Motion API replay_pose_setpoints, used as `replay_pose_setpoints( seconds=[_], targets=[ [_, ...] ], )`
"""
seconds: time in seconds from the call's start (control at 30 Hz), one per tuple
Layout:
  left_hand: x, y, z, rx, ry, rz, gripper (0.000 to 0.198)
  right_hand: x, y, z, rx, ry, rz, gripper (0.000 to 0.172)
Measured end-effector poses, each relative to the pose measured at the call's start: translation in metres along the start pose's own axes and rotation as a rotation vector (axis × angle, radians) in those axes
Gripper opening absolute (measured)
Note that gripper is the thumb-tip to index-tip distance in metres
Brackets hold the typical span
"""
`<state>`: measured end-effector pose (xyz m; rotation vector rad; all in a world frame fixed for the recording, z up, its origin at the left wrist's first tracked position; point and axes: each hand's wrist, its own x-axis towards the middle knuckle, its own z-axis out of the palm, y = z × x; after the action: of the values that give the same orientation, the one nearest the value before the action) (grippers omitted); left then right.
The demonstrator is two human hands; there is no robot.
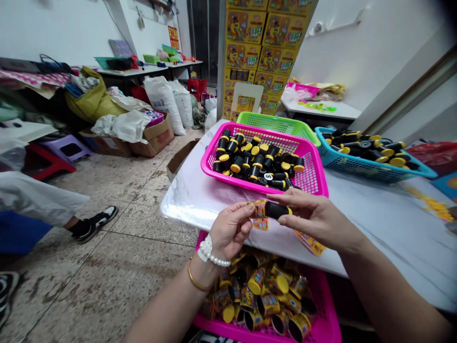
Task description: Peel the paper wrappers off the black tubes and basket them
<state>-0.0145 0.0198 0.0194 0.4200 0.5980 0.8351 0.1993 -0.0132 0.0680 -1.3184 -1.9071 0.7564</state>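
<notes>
Black canister [276, 210] roughly level, yellow end seemingly toward right hand [314, 220]

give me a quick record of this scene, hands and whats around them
left hand: pinches orange printed wrapper
right hand: holds black cylinder with yellow cap
on table: pink basket of unwrapped cylinders, blue basket of similar cylinders
below hands: pink basket of wrapped cylinders
rest: stacked yellow cartons, another person's sneaker
</notes>
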Motion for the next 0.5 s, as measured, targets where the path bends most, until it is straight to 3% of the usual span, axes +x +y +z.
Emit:
replay_pose_setpoints(
  seconds=[0.13,0.3,0.4,0.5],
  targets=[
    [0.001,-0.003,-0.001,-0.020,0.007,-0.015,0.036,0.001,-0.008,-0.001,-0.105,-0.083,-0.020,0.042],
    [-0.001,-0.006,0.001,0.181,0.016,0.067,0.036,0.005,-0.019,-0.006,-0.326,-0.140,-0.124,0.040],
    [-0.005,0.001,0.011,0.309,-0.003,0.153,0.038,0.010,-0.023,-0.010,-0.342,-0.092,-0.217,0.033],
    [-0.008,0.012,0.025,0.350,-0.028,0.243,0.038,0.017,-0.026,-0.015,-0.306,0.054,-0.247,0.022]
  ],
)
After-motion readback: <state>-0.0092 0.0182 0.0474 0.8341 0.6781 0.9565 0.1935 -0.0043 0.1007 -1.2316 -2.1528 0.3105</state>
